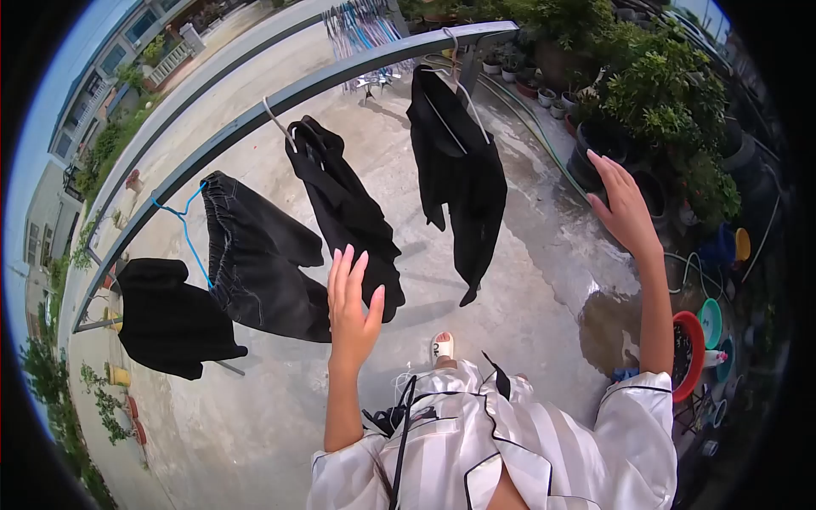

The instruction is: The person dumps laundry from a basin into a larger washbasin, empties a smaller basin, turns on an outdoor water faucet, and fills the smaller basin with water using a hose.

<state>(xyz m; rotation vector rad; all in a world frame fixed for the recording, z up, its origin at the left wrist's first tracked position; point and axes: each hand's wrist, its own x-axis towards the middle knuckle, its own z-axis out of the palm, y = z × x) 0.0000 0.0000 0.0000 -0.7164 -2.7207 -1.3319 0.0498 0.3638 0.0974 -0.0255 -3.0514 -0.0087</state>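
Observation:
My left hand [350, 308] is raised with its fingers stretched out and nothing in it. It overlaps the lower edge of the dark shorts [259, 263] in view; whether it touches them I cannot tell. The shorts hang from a blue hanger [189, 229]. My right hand [623, 206] is held up at the right, fingers extended, holding nothing. Between my hands a black long-sleeved garment [463, 174] hangs on a pale hanger [473, 110]. Left of it hangs another black garment [344, 208], and a black top [170, 314] is at the far left.
A grey metal rail [340, 72] bears the clothes. Behind it stands a rack of many coloured hangers [361, 38]. Potted plants [663, 110] and a hose [527, 119] line the right side. A red basin [690, 357] stands at lower right, near wet concrete [608, 331].

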